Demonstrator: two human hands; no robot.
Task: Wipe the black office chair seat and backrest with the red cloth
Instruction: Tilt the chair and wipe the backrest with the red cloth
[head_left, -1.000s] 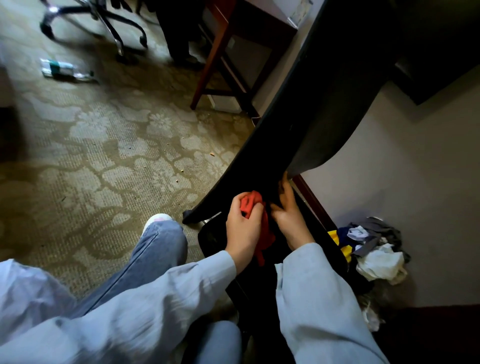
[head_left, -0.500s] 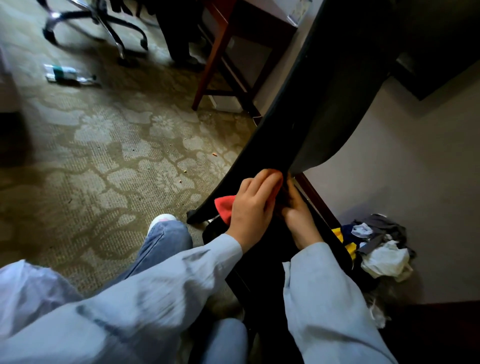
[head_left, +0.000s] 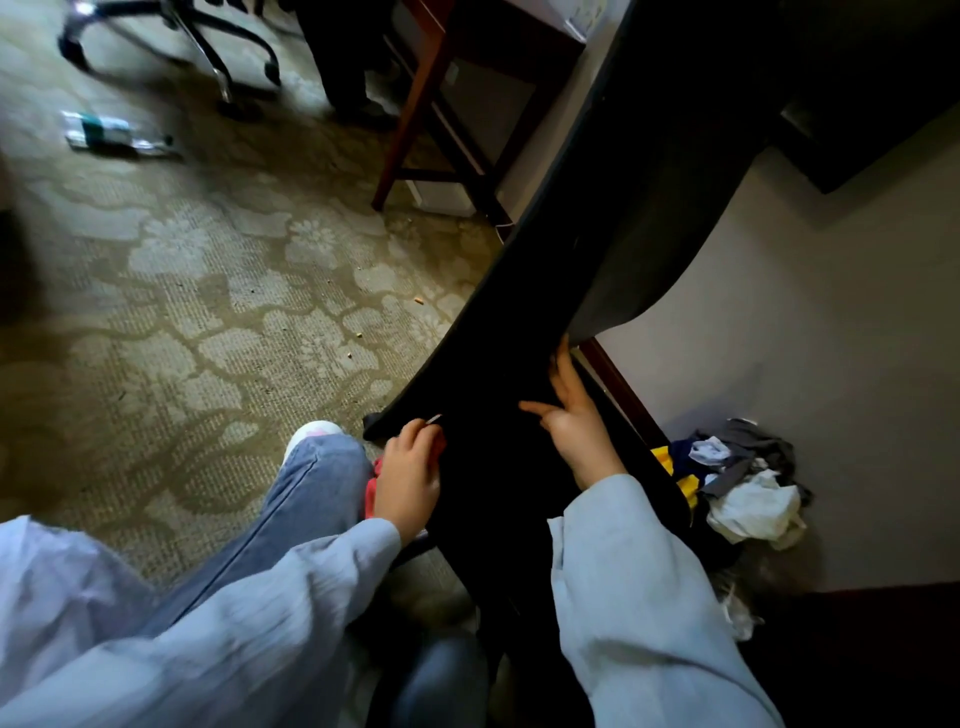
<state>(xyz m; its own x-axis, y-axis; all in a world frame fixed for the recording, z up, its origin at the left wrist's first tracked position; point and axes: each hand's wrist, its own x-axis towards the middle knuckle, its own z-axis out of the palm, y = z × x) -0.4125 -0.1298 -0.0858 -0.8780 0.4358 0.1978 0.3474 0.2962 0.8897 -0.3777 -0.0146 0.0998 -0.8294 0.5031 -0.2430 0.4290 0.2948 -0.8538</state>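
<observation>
Now the left hand (head_left: 410, 480) grips the red cloth (head_left: 371, 491) against the left edge of the black chair (head_left: 519, 332). Right hand (head_left: 579, 421), fingers straight, rests on it further right.

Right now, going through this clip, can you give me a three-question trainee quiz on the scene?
1. True or false: the left hand holds the cloth.
2. The bottle lies on: A carpet, B desk, C sofa.
3. Fill in: the right hand rests on the black ___.
Key: 1 true; 2 A; 3 chair.
</observation>
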